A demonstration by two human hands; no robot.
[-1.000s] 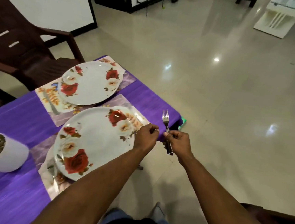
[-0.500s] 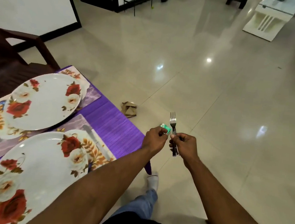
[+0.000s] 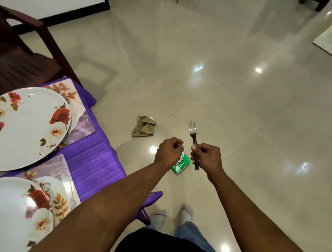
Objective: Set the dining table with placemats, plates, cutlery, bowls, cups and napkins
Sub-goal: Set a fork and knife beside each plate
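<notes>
Beyond the table's (image 3: 98,160) right edge, over bare floor, a person's right hand (image 3: 208,159) pinches a fork (image 3: 194,142) by its handle, prongs pointing away; more cutlery may sit in that grip, I cannot tell. The left hand (image 3: 169,151) hangs curled beside it, seemingly empty. A loose pinch could drop the fork onto tile. It looks slim, steel and shiny.
</notes>
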